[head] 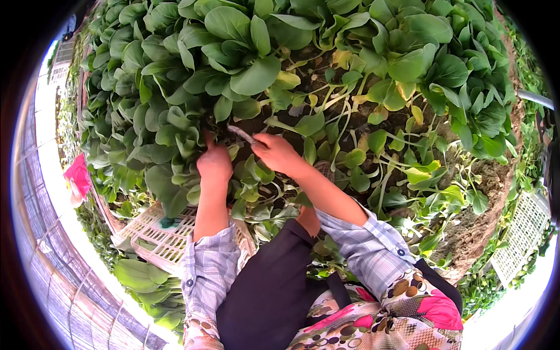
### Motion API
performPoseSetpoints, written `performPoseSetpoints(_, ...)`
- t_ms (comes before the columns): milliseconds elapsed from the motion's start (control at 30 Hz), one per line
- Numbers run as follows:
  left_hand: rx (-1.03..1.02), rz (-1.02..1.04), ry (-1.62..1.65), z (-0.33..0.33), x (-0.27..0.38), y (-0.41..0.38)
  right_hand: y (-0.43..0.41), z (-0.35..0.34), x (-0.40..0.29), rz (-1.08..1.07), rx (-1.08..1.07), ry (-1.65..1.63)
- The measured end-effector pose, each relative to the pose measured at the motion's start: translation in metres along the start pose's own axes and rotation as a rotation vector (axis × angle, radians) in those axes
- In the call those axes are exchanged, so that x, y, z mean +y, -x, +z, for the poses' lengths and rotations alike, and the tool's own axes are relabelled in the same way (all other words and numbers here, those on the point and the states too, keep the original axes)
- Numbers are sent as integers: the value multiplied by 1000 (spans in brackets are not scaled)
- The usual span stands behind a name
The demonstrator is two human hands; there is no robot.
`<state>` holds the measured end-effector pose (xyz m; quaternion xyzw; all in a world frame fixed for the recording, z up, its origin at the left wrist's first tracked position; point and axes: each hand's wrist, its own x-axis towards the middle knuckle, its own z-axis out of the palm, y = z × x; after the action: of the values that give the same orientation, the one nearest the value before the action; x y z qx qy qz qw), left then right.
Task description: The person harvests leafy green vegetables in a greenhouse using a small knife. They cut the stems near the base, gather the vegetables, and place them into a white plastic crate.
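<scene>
My left hand [215,162] reaches in among the leafy green plants [175,131], its index finger pointing up along their stems; whether it grips a stem is hidden. Just to its right, my right hand [274,151] is closed around a slim knife-like tool [240,133]. That tool's far end points up and left, towards the base of the plants near my left fingertips. Cut or fallen leaves, some yellow [418,174], lie on the soil below and to the right of my hands.
A white plastic crate [153,249] stands at lower left, beside a pile of large leaves [146,280]. Another white crate [518,240] is at far right. Dense standing greens [227,26] fill the top. A pink item [77,177] is at left.
</scene>
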<state>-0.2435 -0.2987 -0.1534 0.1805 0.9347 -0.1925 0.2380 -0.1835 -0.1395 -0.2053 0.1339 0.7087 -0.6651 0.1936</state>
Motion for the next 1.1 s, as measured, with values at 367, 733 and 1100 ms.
performPoseSetpoints(367, 18, -212, 111, 25, -10, 12, -52, 51, -8, 114, -35, 230)
performPoseSetpoints(733, 4, -226, 124, 22, -12, 7, -74, 59, 4, -20, -218, 416)
performPoseSetpoints(1100, 11, 205, 785, -85, 50, 67, 33, -42, -23, -45, 251, -920)
